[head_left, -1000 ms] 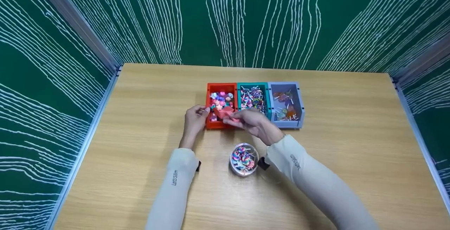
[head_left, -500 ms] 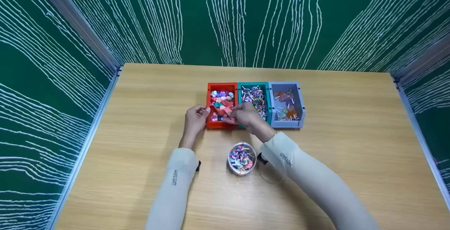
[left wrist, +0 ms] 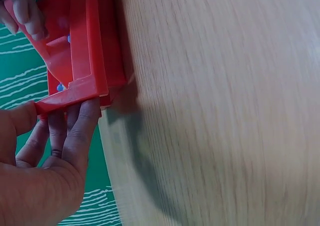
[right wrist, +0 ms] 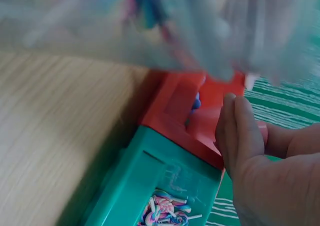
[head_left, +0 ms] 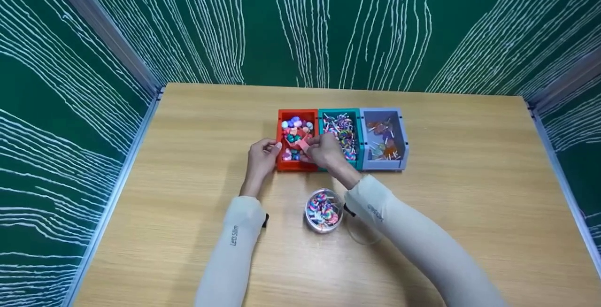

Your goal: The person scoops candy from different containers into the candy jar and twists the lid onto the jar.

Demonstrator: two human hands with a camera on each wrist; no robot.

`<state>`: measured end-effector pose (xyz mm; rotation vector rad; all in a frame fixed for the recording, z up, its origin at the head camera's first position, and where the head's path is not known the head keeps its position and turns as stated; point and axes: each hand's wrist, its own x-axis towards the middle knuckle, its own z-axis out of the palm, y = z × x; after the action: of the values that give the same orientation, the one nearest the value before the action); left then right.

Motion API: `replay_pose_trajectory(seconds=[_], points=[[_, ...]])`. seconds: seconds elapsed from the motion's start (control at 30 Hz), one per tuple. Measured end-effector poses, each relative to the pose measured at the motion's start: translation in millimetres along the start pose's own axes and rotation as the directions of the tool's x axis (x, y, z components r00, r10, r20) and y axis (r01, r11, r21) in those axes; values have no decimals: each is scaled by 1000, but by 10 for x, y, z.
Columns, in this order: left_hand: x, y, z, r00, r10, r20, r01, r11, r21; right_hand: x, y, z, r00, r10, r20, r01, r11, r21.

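Note:
My left hand grips the left wall of the red bin, thumb over the rim and fingers against the outside, as the left wrist view shows. The right hand pinches the handle of a pink-red scoop between thumb and straight fingers. The scoop's bowl is down inside the red bin among small colourful round beads, some green ones at its bowl. In the right wrist view the handle end peeks out between thumb and fingers; the hand hides most of the scoop.
Joined to the red bin's right are a teal bin of tiny lollipops and a lavender bin with fewer pieces. In front stands a clear round jar of lollipops, close to the right sleeve. A transparent disc lies beside it.
My right hand has shifted slightly left and forward, and the scoop has gone from above the beads' front down among them, its bowl turned more upward. The left hand stays put.

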<state>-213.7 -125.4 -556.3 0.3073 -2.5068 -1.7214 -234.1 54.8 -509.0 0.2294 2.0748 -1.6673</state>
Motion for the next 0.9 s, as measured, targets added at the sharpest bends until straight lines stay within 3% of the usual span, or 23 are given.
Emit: replay_pose_trajectory(seconds=[0.27,0.53,0.8,0.9], points=[[17,-12,-9,1000,-27,2,27,1000,5,2,47,26,1000,-10,-11,10,1000,26],[16,-26,-10,999,39,-9,-39,999,-23,8,83,19,999,-45,0,45,998,37],[13,-3,-18,1000,23,-1,-23,1000,-19,-19,104,2,998,-64,-4,64,997,-41],[11,1,-22,1000,7,5,-7,1000,-17,-29,115,-7,999,-39,3,39,999,7]])
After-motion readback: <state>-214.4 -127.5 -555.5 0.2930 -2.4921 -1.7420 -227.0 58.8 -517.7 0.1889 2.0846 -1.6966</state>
